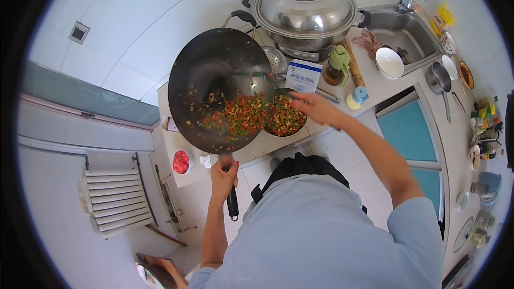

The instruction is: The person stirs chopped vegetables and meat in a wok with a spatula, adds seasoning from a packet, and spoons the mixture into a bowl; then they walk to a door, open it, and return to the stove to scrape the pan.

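My left hand (225, 174) grips the black handle (232, 202) of a dark wok (209, 68). The wok tilts to the right, its rim overlapping a round bowl (286, 135). Chopped red and green vegetable mix (245, 114) lies along the wok's lower right side, with scattered bits on its wall. More of the same chopped mix (287, 114) fills the bowl. Over the bowl's right edge is my right hand (315, 106), slightly blurred with fingers curled; whether it holds a utensil is unclear.
Behind stands a lidded steel electric pot (305, 20). A perforated ladle (275, 60), a white printed packet (303, 76), an oil jug (337, 66) and a blue-capped jar (357, 98) are close to the bowl. A small bowl of red food (182, 162) sits left; a sink (401, 34) lies right.
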{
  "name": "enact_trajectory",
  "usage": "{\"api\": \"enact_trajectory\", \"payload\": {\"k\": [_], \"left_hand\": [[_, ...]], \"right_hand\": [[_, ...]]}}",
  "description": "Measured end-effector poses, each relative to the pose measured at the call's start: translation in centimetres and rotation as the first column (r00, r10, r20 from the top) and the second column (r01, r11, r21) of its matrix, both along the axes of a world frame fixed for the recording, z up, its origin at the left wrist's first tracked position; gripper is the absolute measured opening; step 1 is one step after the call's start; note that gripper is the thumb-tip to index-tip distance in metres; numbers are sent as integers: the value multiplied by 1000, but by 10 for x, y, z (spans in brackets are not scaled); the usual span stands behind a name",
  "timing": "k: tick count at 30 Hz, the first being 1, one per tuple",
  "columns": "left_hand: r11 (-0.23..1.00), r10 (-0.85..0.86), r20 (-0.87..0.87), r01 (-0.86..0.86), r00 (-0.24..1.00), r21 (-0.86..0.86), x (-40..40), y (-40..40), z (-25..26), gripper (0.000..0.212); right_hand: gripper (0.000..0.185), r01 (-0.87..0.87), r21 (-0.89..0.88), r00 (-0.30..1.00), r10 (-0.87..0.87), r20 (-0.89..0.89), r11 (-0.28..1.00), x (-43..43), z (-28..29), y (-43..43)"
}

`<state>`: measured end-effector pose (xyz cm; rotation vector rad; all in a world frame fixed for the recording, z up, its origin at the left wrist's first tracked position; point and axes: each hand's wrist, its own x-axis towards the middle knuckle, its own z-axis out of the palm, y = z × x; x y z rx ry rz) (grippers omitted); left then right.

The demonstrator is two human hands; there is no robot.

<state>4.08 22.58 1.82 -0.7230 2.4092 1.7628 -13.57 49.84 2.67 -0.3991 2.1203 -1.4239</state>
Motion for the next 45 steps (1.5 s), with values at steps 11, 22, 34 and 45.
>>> {"api": "enact_trajectory", "payload": {"k": [11,22,34,45], "left_hand": [[1000,-13,-13,13,1000,10,-1,3,4,11],[998,-33,-25,32,999,-54,-5,2,2,11],[983,-67,-39,59,997,-177,-13,14,1,15],[958,-129,-101,97,987,-269,-26,21,-17,16]], "right_hand": [[37,-108,-123,956,69,-286,986,7,-61,22],[47,-39,500,832,305,-463,865,29,-2,-20],[68,57,778,679,547,-490,625,55,3,-25],[58,24,811,792,484,-373,585,70,31,14]]}}
